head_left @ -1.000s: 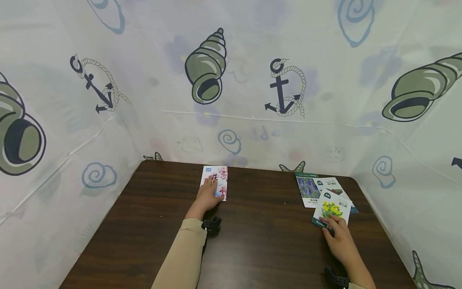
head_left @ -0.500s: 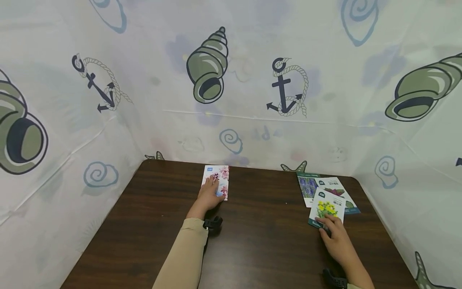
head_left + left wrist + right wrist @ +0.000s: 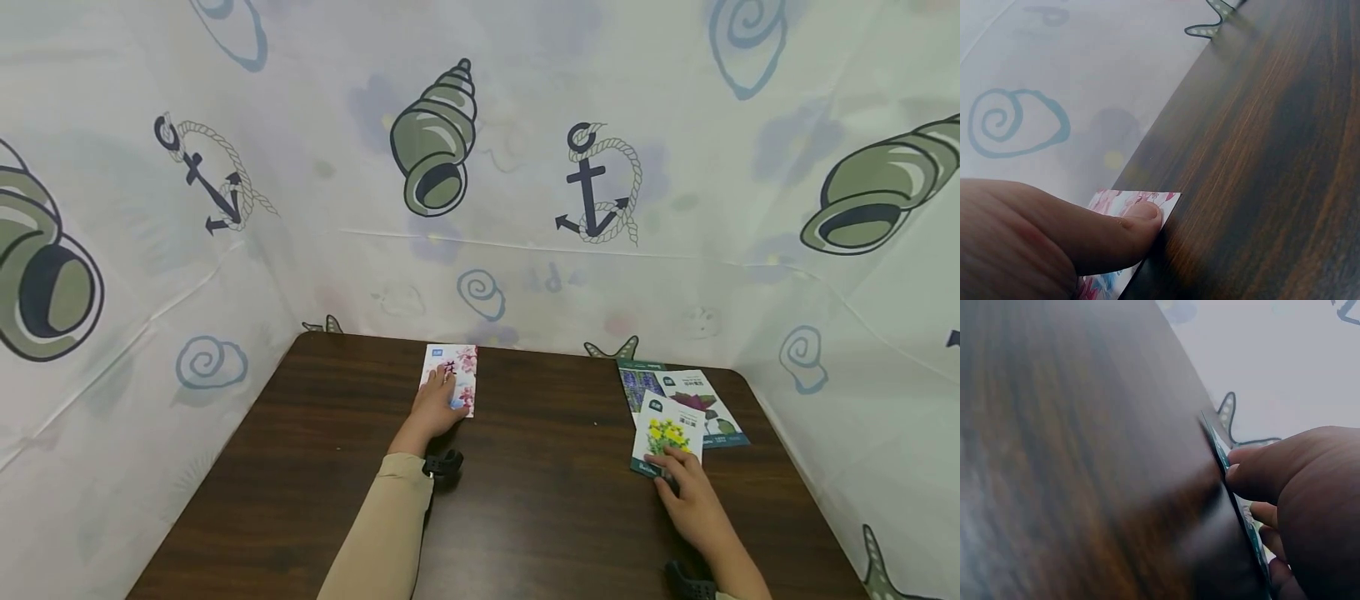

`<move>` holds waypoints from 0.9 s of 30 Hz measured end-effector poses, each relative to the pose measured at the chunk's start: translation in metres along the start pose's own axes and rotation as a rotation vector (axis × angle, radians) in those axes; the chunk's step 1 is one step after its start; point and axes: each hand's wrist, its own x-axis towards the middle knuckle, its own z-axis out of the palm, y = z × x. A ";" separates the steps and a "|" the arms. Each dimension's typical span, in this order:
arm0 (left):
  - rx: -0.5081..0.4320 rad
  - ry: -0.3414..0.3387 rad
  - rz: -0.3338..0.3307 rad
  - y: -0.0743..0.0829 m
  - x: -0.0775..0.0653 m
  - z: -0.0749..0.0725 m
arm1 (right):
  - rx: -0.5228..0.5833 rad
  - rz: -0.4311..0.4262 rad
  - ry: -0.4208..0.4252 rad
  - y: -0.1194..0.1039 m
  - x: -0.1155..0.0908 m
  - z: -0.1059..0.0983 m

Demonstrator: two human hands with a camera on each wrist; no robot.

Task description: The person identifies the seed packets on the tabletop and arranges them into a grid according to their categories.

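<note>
Seen from the head camera, the right hand [image 3: 693, 500] has drawn the yellow-flower packet [image 3: 667, 436] leftward off the packets [image 3: 701, 400] near the table's [image 3: 540, 517] right edge, a sign sorting is under way; the left hand [image 3: 435, 408] stays flat on the pink-blossom packet [image 3: 459, 371]. At the left wrist, a straight thumb [image 3: 1116, 231] presses that packet's corner. At the right wrist, thumb and fingers pinch the lifted packet's edge.

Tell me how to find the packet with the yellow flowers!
Look at the dark wooden table, then its far right corner, where seed packets lie. The right hand pinches one, the yellow flower packet. It lies atop the lavender packet and the purple-leaf packet.
</note>
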 end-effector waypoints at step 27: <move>-0.028 -0.001 -0.005 -0.005 0.005 0.004 | -0.010 -0.076 -0.057 -0.021 0.001 0.019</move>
